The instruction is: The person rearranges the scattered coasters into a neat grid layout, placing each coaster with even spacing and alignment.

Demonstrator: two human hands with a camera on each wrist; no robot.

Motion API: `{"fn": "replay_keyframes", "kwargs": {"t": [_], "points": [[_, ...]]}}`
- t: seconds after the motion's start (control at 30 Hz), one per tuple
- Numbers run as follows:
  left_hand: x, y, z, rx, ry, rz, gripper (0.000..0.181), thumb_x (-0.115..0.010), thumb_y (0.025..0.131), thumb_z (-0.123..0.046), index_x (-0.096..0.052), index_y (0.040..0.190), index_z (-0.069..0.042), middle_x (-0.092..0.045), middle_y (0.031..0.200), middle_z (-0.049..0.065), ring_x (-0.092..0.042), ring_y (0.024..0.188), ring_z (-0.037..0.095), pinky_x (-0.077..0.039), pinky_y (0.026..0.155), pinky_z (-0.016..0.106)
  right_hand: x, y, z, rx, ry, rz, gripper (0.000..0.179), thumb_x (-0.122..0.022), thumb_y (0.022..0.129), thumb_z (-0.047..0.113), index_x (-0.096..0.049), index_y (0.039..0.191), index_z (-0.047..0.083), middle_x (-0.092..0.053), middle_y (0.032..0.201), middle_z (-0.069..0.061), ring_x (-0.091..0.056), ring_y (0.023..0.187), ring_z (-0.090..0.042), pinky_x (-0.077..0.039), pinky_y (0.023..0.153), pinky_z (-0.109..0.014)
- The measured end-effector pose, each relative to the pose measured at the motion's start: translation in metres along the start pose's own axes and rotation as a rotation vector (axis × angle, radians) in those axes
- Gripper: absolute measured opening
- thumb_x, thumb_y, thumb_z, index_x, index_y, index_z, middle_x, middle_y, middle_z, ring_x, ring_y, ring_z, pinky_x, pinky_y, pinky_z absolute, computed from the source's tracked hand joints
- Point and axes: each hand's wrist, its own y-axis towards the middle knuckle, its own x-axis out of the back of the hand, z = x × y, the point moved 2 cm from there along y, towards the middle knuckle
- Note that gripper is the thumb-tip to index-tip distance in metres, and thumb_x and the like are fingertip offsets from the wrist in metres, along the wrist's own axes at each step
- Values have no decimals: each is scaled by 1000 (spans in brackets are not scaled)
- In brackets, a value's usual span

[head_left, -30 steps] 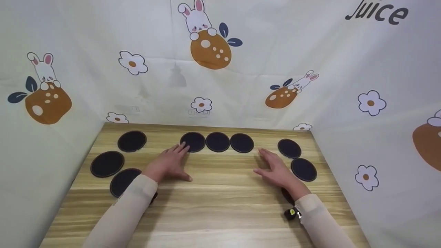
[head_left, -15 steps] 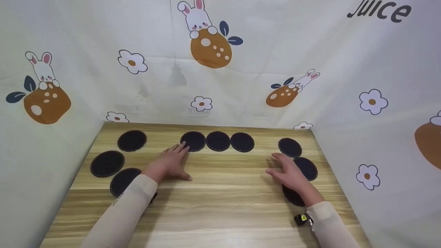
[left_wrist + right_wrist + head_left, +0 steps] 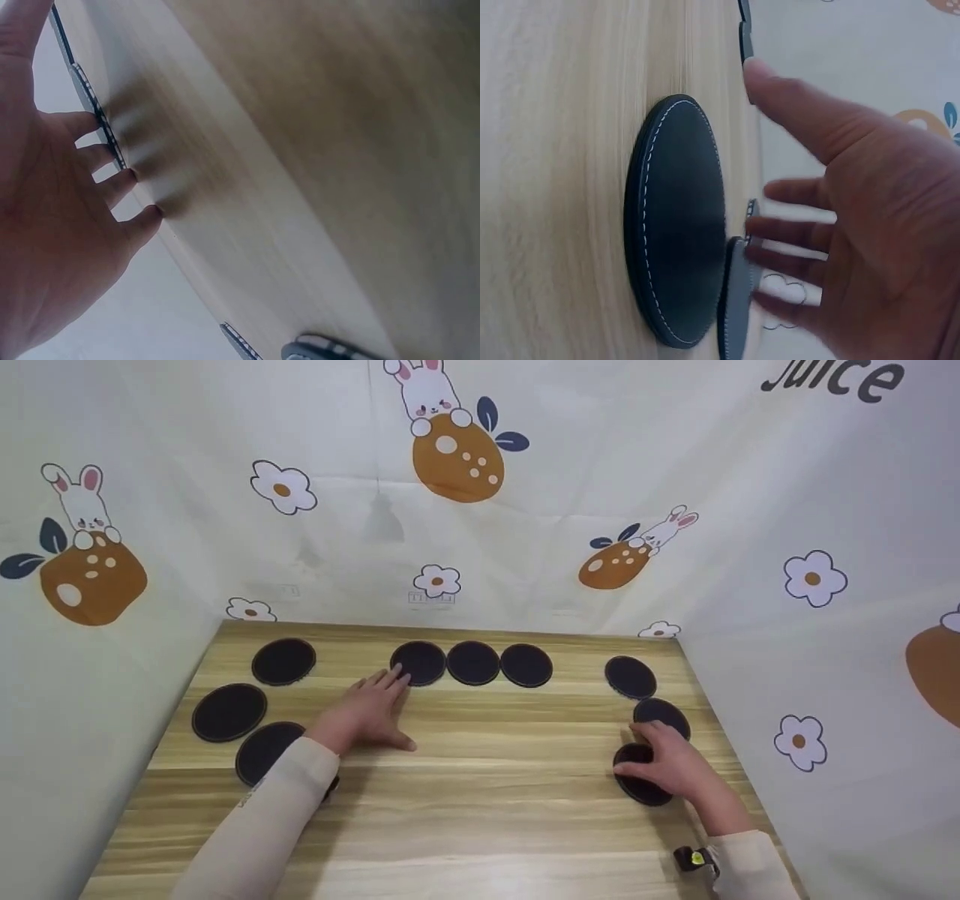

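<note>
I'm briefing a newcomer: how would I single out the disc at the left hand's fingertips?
On the wooden table, find the far row of three black discs. Take the leftmost disc, the only one there partly covered by the left hand.

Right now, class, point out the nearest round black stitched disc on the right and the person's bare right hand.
Nearest round black stitched disc (image 3: pixel 684 223): right wrist view, middle of its top.
Bare right hand (image 3: pixel 676 765): head view, back of the hand.
</note>
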Motion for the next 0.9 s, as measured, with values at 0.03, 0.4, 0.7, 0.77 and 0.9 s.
{"fn": "replay_keyframes", "kwargs": {"t": [0.03,0.4,0.7,0.77,0.9], "points": [[0,0,0,-1,-1,0,136,-90,79,-73,-24,175,-3,-11,183,22,-13,167,47,-18,131,70,1,-3,2,-25,-37,8,93,-93,86,56,-63,145,-9,-64,139,-31,-63,127,-50,-53,105,-65],[3,-1,-1,-14,-18,-2,136,-91,79,-70,-24,175,0,-12,183,24,-14,167,50,-19,130,72,2,-21,14,-252,-187,92,112,-90,80,70,-55,147,-14,-52,135,-45,-59,122,-63,-56,93,-72],[3,-1,1,-2,-8,2,138,-90,79,-72,-22,175,-2,-10,183,23,-13,167,49,-17,131,71,-2,-20,14,-237,-180,101,121,-96,72,68,-54,144,-20,-52,133,-42,-58,123,-61,-56,95,-72],[3,-1,1,-2,-9,4,138,-90,79,-72,-22,175,-2,-10,183,23,-13,167,49,-17,130,71,-4,-20,14,-226,-172,97,121,-98,71,65,-55,141,-23,-52,131,-41,-58,123,-60,-56,95,-71],[3,-2,0,-1,-17,10,138,-90,79,-72,-22,175,-2,-10,183,23,-12,167,49,-17,131,71,-7,-18,13,-212,-145,92,117,-101,71,58,-55,136,-27,-52,128,-39,-58,121,-58,-56,98,-68]]}}
